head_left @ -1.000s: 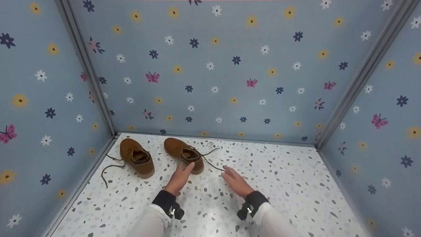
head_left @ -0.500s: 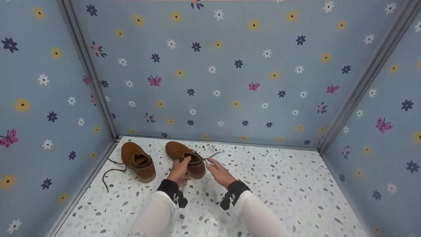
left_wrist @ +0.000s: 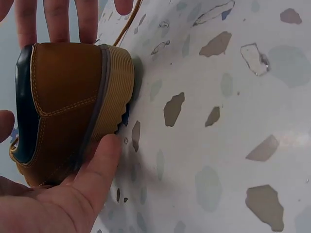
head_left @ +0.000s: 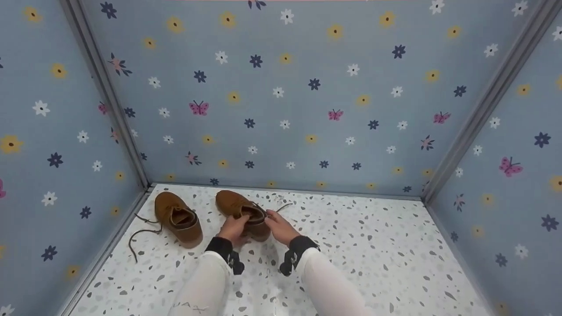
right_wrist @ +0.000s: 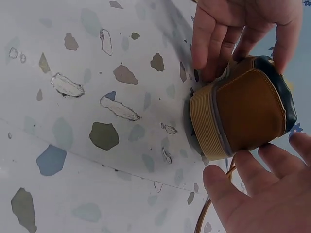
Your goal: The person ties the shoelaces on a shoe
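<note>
A brown ankle-high lace-up shoe [head_left: 230, 202] stands on the speckled floor, toe toward the back wall. My left hand [head_left: 232, 229] grips its left side, thumb over the dark-lined collar and fingers low against the outside. On the other side, my right hand [head_left: 282, 228] touches the shoe near the heel with fairly straight fingers. The left wrist view shows the shoe's heel [left_wrist: 68, 82] and ribbed pale sole between both hands. In the right wrist view the heel [right_wrist: 250, 111] stands close to the right fingertips. A loose lace [head_left: 285, 206] trails to the right.
The matching brown shoe [head_left: 172, 210] stands to the left, its untied lace [head_left: 141, 231] lying on the floor. Blue floral panels [head_left: 281, 105] rise at the back and both sides of the white speckled floor [head_left: 373, 254]. Grey metal posts mark the corners.
Both hands have moved to the right-hand shoe; the left now grips its side. The right hand has come in leftward and touches the shoe. The shoe shows little movement.
</note>
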The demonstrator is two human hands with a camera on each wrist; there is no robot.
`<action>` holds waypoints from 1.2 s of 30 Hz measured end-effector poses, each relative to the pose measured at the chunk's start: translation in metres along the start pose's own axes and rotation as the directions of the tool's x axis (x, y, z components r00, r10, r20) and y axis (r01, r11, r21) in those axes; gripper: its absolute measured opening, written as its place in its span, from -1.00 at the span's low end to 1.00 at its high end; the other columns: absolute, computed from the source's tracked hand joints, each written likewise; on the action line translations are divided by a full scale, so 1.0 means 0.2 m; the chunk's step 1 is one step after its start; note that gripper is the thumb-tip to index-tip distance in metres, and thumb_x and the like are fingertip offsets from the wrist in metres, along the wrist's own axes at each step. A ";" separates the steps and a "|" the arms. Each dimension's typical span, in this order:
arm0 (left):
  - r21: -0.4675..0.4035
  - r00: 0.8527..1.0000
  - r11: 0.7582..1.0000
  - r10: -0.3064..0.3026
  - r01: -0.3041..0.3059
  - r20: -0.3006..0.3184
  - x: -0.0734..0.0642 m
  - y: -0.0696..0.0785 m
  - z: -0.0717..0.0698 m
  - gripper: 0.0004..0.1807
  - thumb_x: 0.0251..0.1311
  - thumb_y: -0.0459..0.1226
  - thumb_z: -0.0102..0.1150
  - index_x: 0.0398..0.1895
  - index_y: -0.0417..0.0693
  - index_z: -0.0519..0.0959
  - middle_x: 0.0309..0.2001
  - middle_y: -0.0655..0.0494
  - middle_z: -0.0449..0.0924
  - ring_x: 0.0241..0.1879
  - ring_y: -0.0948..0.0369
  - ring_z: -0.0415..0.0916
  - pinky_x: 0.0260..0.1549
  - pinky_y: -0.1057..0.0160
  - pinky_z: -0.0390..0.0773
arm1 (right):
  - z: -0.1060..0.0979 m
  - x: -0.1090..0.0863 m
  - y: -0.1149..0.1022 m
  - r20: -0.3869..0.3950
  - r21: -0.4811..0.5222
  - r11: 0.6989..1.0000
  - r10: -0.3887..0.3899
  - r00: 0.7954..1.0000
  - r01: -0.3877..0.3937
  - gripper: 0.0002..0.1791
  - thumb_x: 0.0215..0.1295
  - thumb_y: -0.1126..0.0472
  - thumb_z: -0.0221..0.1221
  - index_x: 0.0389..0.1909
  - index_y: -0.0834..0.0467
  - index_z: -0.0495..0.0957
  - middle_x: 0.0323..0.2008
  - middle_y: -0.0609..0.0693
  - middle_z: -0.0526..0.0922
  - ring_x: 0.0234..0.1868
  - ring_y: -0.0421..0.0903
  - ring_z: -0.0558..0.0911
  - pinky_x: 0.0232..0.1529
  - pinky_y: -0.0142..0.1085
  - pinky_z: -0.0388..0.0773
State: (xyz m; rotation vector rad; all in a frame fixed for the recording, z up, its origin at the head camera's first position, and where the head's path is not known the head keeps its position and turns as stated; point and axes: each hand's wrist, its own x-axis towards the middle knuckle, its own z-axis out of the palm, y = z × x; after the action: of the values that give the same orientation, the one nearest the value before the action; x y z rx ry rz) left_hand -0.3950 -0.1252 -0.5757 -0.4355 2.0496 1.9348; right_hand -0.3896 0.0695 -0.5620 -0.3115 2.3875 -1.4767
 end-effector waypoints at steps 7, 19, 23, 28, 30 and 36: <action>0.021 1.000 1.000 -0.012 0.012 -0.018 0.05 -0.03 -0.01 -0.15 0.52 -0.05 -0.05 0.66 -0.27 -0.11 0.62 -0.28 0.04 0.44 -0.12 0.29 0.09 0.00 0.69 | 0.02 0.02 -0.01 -0.034 0.045 0.999 0.018 0.999 -0.016 -0.39 0.69 0.00 -0.18 0.61 0.16 0.19 0.57 0.18 0.33 0.55 0.17 0.37 0.48 0.12 0.40; 0.142 0.999 0.989 0.047 -0.044 -0.018 0.02 0.00 0.04 -0.33 0.59 -0.17 -0.20 0.61 -0.35 0.03 0.59 -0.33 0.12 0.56 -0.18 0.19 0.40 -0.09 0.48 | 0.00 -0.01 0.03 -0.043 0.156 0.984 0.092 0.995 -0.084 -0.46 0.69 -0.01 -0.12 0.52 0.13 0.37 0.48 0.20 0.45 0.46 0.22 0.49 0.35 0.11 0.55; 0.074 0.998 0.996 0.055 -0.056 0.011 -0.03 0.00 0.06 -0.35 0.59 -0.21 -0.22 0.59 -0.38 0.04 0.55 -0.38 0.17 0.47 -0.22 0.33 0.14 0.01 0.69 | -0.03 -0.02 0.07 -0.039 0.210 0.971 0.122 0.992 -0.111 -0.46 0.68 -0.02 -0.09 0.47 0.19 0.39 0.47 0.22 0.44 0.43 0.21 0.52 0.32 0.10 0.58; 0.057 0.997 0.997 0.051 -0.054 0.050 -0.08 -0.01 0.10 -0.34 0.60 -0.21 -0.19 0.62 -0.35 0.00 0.56 -0.38 0.14 0.50 -0.23 0.28 0.15 -0.02 0.68 | -0.07 -0.05 0.13 -0.032 0.241 0.962 0.143 0.989 -0.131 -0.45 0.64 -0.02 -0.02 0.43 0.25 0.41 0.39 0.22 0.51 0.28 0.13 0.62 0.26 0.05 0.63; 0.048 0.996 0.997 0.055 -0.059 0.071 -0.10 -0.02 0.13 -0.33 0.59 -0.24 -0.19 0.63 -0.34 -0.03 0.56 -0.40 0.14 0.50 -0.25 0.27 0.18 -0.06 0.67 | -0.08 -0.07 0.15 -0.036 0.230 0.963 0.150 0.988 -0.138 -0.43 0.62 -0.04 0.02 0.43 0.25 0.41 0.35 0.21 0.54 0.20 0.06 0.64 0.23 0.02 0.65; 0.113 0.989 0.990 0.071 -0.086 0.133 -0.17 -0.04 0.18 -0.34 0.55 -0.25 -0.15 0.60 -0.36 0.04 0.48 -0.39 0.28 0.40 -0.22 0.43 0.12 -0.04 0.70 | -0.14 -0.14 0.20 -0.017 0.182 0.972 0.153 0.988 -0.147 -0.43 0.56 -0.09 0.09 0.37 0.21 0.48 0.19 0.16 0.63 -0.02 -0.03 0.69 0.10 -0.04 0.71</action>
State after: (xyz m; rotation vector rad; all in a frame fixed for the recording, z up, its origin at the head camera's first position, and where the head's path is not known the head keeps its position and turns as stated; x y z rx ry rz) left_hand -0.3605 -0.0883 -0.5720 -0.2001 2.1126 1.8209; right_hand -0.3740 0.1197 -0.5814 -0.0638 2.2248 -1.6219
